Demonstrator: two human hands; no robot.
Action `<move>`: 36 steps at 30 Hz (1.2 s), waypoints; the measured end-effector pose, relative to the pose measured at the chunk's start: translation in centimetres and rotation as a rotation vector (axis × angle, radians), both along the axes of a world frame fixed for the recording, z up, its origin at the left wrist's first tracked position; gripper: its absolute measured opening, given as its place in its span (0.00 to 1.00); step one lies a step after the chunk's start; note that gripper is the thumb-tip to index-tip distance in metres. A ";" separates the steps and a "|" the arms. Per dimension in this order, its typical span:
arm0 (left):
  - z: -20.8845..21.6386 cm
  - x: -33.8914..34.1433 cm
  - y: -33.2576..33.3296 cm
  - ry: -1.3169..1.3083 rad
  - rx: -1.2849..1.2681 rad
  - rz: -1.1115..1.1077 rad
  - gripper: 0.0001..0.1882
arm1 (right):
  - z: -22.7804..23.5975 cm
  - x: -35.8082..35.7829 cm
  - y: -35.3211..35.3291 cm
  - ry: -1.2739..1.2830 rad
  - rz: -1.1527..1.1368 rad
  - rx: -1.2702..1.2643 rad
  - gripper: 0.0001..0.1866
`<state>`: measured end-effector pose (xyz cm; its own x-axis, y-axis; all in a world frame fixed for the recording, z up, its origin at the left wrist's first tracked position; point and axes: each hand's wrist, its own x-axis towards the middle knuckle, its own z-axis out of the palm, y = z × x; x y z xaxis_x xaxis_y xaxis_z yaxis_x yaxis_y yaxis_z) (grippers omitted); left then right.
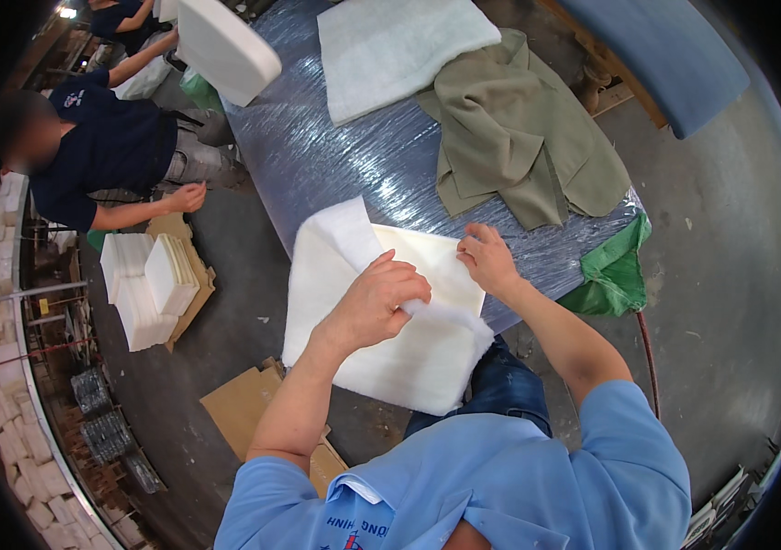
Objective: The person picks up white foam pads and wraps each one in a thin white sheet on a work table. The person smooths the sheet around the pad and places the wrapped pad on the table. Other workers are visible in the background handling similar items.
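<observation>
A cream foam pad lies on a sheet of white fluffy batting at the near edge of the wrapped table. Part of the batting is folded over the pad at the far left, and another flap comes over its near side. My left hand is closed, its thumb and fingers pinching the raised edge of the near flap above the pad. At the pad's far right corner, the fingers of my right hand are curled and pressed to the corner. The fingertips of that hand are partly hidden.
Another white batting piece and an olive cloth lie on the plastic-wrapped table. A co-worker stands at the left, near stacked foam blocks. A blue padded piece is at far right, cardboard on the floor.
</observation>
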<state>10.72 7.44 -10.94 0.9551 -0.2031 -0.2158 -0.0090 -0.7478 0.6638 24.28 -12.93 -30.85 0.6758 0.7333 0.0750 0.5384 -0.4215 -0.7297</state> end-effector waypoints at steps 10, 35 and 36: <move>-0.1 1.3 0.4 -0.033 0.025 -0.027 0.16 | 1.9 -2.0 -0.7 -0.324 0.335 0.051 0.20; -18.0 1.4 -6.0 -0.223 0.438 0.348 0.37 | 2.0 -4.3 -5.2 0.054 -0.394 0.134 0.27; -19.3 0.6 -6.8 -0.156 0.454 0.321 0.39 | 2.7 -4.7 -3.8 0.050 -0.268 0.101 0.31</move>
